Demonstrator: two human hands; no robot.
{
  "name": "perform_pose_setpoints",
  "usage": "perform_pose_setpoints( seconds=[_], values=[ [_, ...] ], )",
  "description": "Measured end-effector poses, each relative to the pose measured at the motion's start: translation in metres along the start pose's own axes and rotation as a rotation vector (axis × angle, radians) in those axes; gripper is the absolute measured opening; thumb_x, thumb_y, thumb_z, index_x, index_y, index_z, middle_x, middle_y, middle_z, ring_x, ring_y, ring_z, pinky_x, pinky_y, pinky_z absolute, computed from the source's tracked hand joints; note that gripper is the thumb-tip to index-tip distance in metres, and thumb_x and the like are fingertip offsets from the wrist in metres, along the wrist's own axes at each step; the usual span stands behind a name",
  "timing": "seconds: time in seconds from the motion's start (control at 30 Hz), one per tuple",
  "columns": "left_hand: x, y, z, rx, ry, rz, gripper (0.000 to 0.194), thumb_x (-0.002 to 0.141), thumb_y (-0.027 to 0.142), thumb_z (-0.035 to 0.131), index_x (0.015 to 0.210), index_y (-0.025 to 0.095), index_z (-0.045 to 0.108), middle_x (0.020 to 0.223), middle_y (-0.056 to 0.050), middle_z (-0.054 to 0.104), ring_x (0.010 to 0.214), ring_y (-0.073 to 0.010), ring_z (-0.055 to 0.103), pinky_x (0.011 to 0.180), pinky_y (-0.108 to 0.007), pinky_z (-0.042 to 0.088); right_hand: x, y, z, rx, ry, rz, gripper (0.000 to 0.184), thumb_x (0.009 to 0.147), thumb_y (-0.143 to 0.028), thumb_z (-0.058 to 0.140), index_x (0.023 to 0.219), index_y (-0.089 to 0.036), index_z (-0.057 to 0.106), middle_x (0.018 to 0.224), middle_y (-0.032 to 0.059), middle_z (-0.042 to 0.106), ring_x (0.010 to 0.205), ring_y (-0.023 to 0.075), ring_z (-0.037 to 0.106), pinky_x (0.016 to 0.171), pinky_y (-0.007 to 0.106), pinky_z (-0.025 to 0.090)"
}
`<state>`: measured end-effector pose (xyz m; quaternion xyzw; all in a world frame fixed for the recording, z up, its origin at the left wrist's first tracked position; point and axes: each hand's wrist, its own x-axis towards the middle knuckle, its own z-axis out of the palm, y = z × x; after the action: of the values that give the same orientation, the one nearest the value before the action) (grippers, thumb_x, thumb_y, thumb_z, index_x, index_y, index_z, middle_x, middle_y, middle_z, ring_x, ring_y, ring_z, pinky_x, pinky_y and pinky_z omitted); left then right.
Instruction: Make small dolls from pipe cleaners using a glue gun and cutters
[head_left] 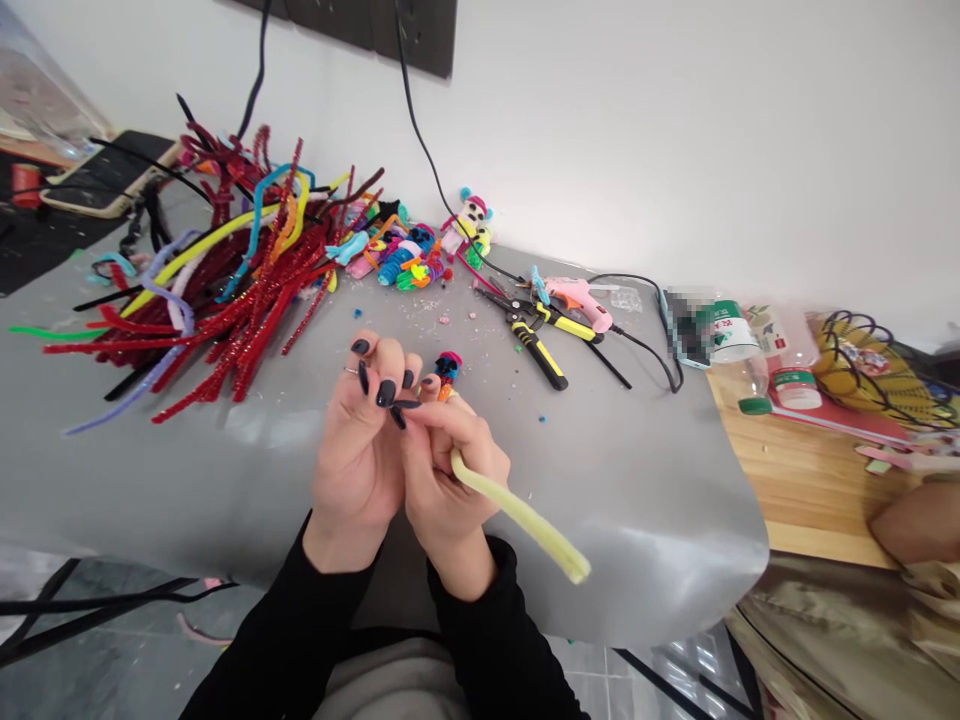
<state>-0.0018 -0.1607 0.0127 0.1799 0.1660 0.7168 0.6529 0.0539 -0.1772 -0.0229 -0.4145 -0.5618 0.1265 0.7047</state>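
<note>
My left hand [360, 440] and my right hand [450, 470] meet over the grey table [637, 480], fingers pinched together. A pale yellow pipe cleaner [525, 520] runs from my right hand's grip down to the right. At the fingertips sits a small figure [448, 370] with a blue face and a pink cap. My left fingers curl closed against the same spot; what they pinch is hidden.
A heap of red, yellow, blue and purple pipe cleaners [225, 290] lies at the left. Finished small figures [409, 255] stand at the back. Yellow-handled pliers [536, 345], a pink glue gun [581, 300] with cord, and a bottle [731, 350] lie right. Another person's arm [911, 520] shows far right.
</note>
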Motion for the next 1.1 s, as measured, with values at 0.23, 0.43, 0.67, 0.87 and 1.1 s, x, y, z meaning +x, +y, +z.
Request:
perform_pose_setpoints(
  seconds=[0.23, 0.43, 0.67, 0.87, 1.1],
  values=[
    [0.0001, -0.0003, -0.002, 0.026, -0.013, 0.043, 0.033, 0.084, 0.015, 0.09, 0.093, 0.021, 0.059, 0.074, 0.007, 0.051, 0.072, -0.009, 0.053, 0.085, -0.024, 0.06, 0.0006, 0.0004, -0.0004, -0.01, -0.011, -0.011, 0.008, 0.106, -0.02, 0.063, 0.102, -0.027, 0.066, 0.07, -0.0066, 0.063, 0.054, 0.0098, 0.055, 0.059, 0.027, 0.053],
    [0.0026, -0.0018, -0.007, 0.051, -0.006, 0.076, 0.033, 0.083, 0.016, 0.092, 0.095, 0.02, 0.062, 0.076, 0.008, 0.053, 0.073, -0.0084, 0.054, 0.085, -0.023, 0.06, 0.0013, 0.0025, 0.0011, -0.031, -0.009, -0.01, 0.008, 0.106, -0.021, 0.063, 0.099, -0.025, 0.066, 0.062, -0.0089, 0.054, 0.05, 0.0093, 0.051, 0.054, 0.025, 0.051],
    [0.0026, -0.0031, -0.0077, 0.061, 0.014, 0.081, 0.032, 0.082, 0.019, 0.093, 0.097, 0.02, 0.064, 0.076, 0.008, 0.053, 0.074, -0.0088, 0.056, 0.086, -0.023, 0.06, 0.0024, 0.0044, 0.0011, 0.051, -0.022, -0.019, 0.01, 0.104, -0.016, 0.064, 0.1, -0.025, 0.068, 0.075, -0.0052, 0.071, 0.052, 0.0083, 0.055, 0.057, 0.025, 0.054],
    [0.0018, -0.0003, -0.0064, 0.058, 0.062, 0.048, 0.032, 0.08, 0.021, 0.096, 0.095, 0.021, 0.067, 0.076, 0.007, 0.049, 0.075, -0.0096, 0.054, 0.089, -0.024, 0.058, -0.0004, 0.0074, 0.0001, 0.06, -0.039, 0.058, 0.005, 0.104, -0.023, 0.065, 0.106, -0.026, 0.068, 0.06, -0.0104, 0.049, 0.046, 0.0089, 0.047, 0.052, 0.023, 0.051],
    [0.0022, -0.0006, -0.0048, 0.085, 0.062, 0.034, 0.029, 0.079, 0.025, 0.096, 0.091, 0.021, 0.07, 0.076, 0.005, 0.047, 0.072, -0.0104, 0.051, 0.087, -0.024, 0.059, 0.0038, 0.0033, 0.0006, 0.006, -0.043, -0.005, 0.006, 0.105, -0.022, 0.065, 0.106, -0.025, 0.069, 0.067, -0.0068, 0.066, 0.045, 0.0089, 0.049, 0.052, 0.025, 0.053]
  ],
)
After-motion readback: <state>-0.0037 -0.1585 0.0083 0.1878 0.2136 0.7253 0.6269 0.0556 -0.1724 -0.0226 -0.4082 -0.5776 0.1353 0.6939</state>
